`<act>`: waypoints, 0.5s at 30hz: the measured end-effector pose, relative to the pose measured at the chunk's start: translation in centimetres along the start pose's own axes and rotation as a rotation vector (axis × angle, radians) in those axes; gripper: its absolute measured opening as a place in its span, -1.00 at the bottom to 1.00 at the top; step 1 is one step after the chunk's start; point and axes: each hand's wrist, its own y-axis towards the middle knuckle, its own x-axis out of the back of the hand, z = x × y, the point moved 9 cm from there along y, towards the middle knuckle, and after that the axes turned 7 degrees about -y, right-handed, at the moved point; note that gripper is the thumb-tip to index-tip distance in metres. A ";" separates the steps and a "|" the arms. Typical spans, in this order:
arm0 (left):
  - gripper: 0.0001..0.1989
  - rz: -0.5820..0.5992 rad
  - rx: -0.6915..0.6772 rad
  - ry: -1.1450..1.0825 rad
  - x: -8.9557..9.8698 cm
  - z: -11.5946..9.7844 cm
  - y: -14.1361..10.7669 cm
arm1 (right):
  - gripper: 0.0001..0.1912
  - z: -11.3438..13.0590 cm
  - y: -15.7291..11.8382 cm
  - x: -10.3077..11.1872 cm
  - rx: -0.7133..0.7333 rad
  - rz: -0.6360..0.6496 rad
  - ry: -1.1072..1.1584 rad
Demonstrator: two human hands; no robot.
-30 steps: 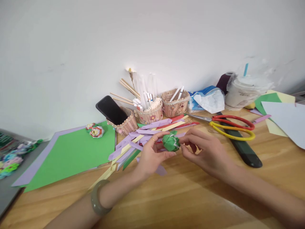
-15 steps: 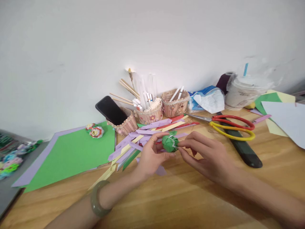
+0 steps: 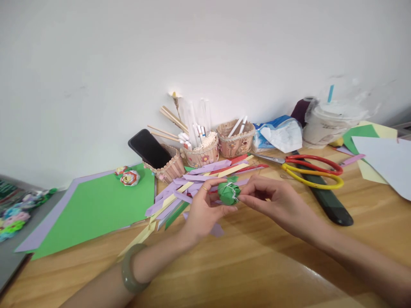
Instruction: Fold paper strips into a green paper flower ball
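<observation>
A small green paper ball [image 3: 227, 193] with white edges showing in its folds is between my hands above the table. My left hand [image 3: 203, 211] is closed round it, thumb below and fingers behind. At the ball's right edge, my right hand [image 3: 272, 201] pinches with thumb and forefinger; the exact bit under the fingertips is too small to make out. Behind them lies a pile of paper strips [image 3: 173, 199] in purple, cream, green and red. Two finished-looking rolled paper flowers [image 3: 130, 177] rest on a green sheet [image 3: 105, 214] to the left.
Scissors [image 3: 313, 171] with red and yellow handles lie across a black strap-like object [image 3: 330, 205] on the right. Along the wall stand craft-stick baskets [image 3: 236, 143], a phone [image 3: 149, 147], a tissue pack [image 3: 279, 134] and a lidded cup [image 3: 332, 124]. More paper sheets [image 3: 385, 160] lie far right.
My right hand's fingers have curled in more, with the thumb and forefinger closer together at the ball's edge. The left hand and the ball have stayed almost still.
</observation>
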 end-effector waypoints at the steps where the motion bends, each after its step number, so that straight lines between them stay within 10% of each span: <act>1: -0.51 -0.001 0.003 0.002 0.0 0.0 0.0 | -0.84 0.1 -0.1 -0.1 0.001 0.006 -0.002; 15: -0.51 0.008 0.040 -0.030 0.0 0.4 0.2 | -0.85 1.7 -0.5 0.4 0.177 -0.045 -0.113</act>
